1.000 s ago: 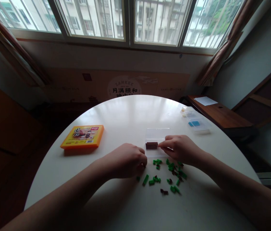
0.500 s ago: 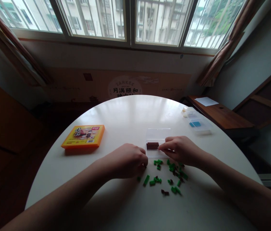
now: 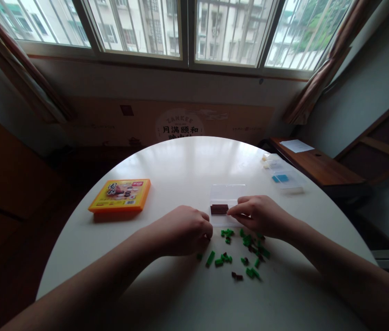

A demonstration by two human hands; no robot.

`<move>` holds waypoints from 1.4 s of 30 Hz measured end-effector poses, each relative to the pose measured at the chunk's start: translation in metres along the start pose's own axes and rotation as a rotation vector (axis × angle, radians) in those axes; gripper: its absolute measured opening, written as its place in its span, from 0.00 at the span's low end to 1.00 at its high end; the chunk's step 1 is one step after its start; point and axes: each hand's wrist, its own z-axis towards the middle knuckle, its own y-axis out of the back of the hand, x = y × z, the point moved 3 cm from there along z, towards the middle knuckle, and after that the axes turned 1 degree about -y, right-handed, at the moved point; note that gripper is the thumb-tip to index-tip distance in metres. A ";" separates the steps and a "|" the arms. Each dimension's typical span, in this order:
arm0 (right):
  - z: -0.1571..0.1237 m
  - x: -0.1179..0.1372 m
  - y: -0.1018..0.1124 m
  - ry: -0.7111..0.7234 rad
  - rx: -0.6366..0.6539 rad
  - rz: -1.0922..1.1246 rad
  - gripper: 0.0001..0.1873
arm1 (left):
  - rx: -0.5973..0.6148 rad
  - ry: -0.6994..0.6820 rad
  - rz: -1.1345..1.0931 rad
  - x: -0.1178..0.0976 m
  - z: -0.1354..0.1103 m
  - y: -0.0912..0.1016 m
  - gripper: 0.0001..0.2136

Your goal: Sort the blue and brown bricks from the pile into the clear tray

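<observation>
A clear plastic box point(image 3: 228, 193) lies with its lid back in front of me, and a block of dark brown toy bricks point(image 3: 219, 209) sits inside it. My right hand point(image 3: 261, 212) reaches in from the right, its thumb and forefinger pinched at the right end of that block. Whatever is between those fingertips is too small to tell. At the box's near left corner, my left hand point(image 3: 189, 231) rests with fingers curled closed; they hide anything they hold. Loose green bricks point(image 3: 210, 258) and a few brown bricks point(image 3: 237, 276) are scattered on the near side of the box.
An orange and yellow game box point(image 3: 120, 195) stands on the left of the round white table point(image 3: 194, 161). Toward the far right edge lies another clear box point(image 3: 289, 184) with blue pieces inside. Beyond it is a wooden side table point(image 3: 325, 163) bearing a paper sheet.
</observation>
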 end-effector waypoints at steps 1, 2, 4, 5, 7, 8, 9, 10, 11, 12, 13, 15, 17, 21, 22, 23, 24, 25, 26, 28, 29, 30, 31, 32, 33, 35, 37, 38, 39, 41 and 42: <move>0.000 0.000 0.000 0.001 0.002 0.007 0.11 | 0.000 0.000 -0.002 0.000 0.000 0.000 0.05; 0.000 0.000 0.000 0.000 0.003 0.011 0.11 | -0.001 0.000 -0.004 0.000 0.000 0.000 0.05; 0.000 0.000 0.000 -0.007 0.002 0.004 0.11 | -0.006 -0.003 -0.007 -0.001 0.000 0.000 0.05; 0.000 -0.001 0.000 -0.011 0.002 -0.001 0.11 | -0.009 -0.002 -0.007 0.000 -0.001 0.000 0.05; 0.001 -0.001 -0.001 -0.015 0.002 -0.010 0.11 | -0.011 -0.001 -0.001 0.000 -0.001 0.000 0.06; 0.001 -0.002 -0.001 -0.012 -0.001 -0.013 0.11 | -0.010 -0.002 0.002 0.000 -0.001 0.000 0.06; 0.000 -0.002 -0.001 -0.005 -0.005 -0.015 0.11 | -0.008 -0.004 0.005 0.000 -0.001 0.001 0.06; 0.000 -0.002 -0.001 0.004 -0.011 -0.017 0.11 | -0.005 -0.006 0.007 -0.001 0.000 0.001 0.06; 0.000 -0.002 0.000 0.015 -0.020 -0.020 0.11 | -0.002 -0.008 0.008 -0.001 0.000 0.001 0.06; 0.000 -0.002 0.001 0.025 -0.031 -0.020 0.11 | 0.000 -0.009 0.010 -0.001 0.000 0.002 0.06; -0.001 -0.001 0.002 0.036 -0.045 -0.015 0.11 | 0.001 -0.008 0.013 -0.001 0.000 0.002 0.06; -0.002 0.000 0.005 0.052 -0.089 0.011 0.11 | -0.005 -0.008 0.016 -0.001 0.000 0.001 0.05; -0.004 0.001 0.009 0.065 -0.153 0.045 0.11 | -0.010 -0.004 0.009 -0.001 0.000 0.001 0.05; -0.009 0.004 0.018 0.106 -0.304 0.085 0.10 | -0.024 0.012 -0.064 0.000 -0.002 0.003 0.05; -0.010 0.004 0.020 0.120 -0.342 0.093 0.10 | -0.041 0.019 -0.113 0.001 -0.002 0.005 0.05; -0.011 0.005 0.022 0.134 -0.382 0.103 0.10 | -0.060 0.025 -0.187 0.001 -0.001 0.007 0.05; -0.012 0.007 0.024 0.148 -0.420 0.115 0.10 | -0.077 0.031 -0.287 0.002 -0.001 0.009 0.05; -0.013 0.008 0.025 0.166 -0.449 0.131 0.10 | -0.092 0.044 -0.405 0.003 0.000 0.010 0.05; -0.014 0.010 0.026 0.190 -0.473 0.149 0.10 | -0.103 0.066 -0.533 0.005 0.000 0.011 0.04; -0.015 0.017 0.027 0.256 -0.501 0.185 0.11 | -0.112 0.134 -0.786 0.009 0.002 0.010 0.05; -0.016 0.021 0.027 0.292 -0.508 0.197 0.11 | -0.121 0.173 -0.894 0.011 0.002 0.009 0.07; -0.017 0.025 0.027 0.327 -0.513 0.206 0.11 | -0.136 0.207 -0.987 0.013 0.002 0.007 0.08; -0.017 0.029 0.027 0.355 -0.516 0.210 0.11 | -0.156 0.226 -1.065 0.014 0.003 0.006 0.09; -0.018 0.034 0.026 0.375 -0.517 0.212 0.11 | -0.178 0.235 -1.128 0.015 0.003 0.004 0.10; -0.018 0.038 0.026 0.386 -0.516 0.218 0.10 | -0.199 0.237 -1.176 0.015 0.004 0.003 0.10; -0.018 0.044 0.025 0.393 -0.515 0.234 0.10 | -0.223 0.232 -1.248 0.012 0.006 0.002 0.11; -0.018 0.047 0.024 0.385 -0.520 0.246 0.09 | -0.220 0.232 -1.305 0.008 0.008 0.000 0.12; -0.017 0.048 0.024 0.380 -0.526 0.248 0.09 | -0.216 0.234 -1.328 0.006 0.008 -0.001 0.13; -0.017 0.049 0.025 0.375 -0.532 0.249 0.08 | -0.217 0.236 -1.348 0.004 0.009 -0.001 0.13; -0.016 0.050 0.026 0.373 -0.545 0.259 0.06 | -0.226 0.242 -1.369 0.001 0.010 -0.002 0.13; -0.016 0.050 0.026 0.374 -0.548 0.266 0.06 | -0.233 0.242 -1.371 0.000 0.011 -0.003 0.13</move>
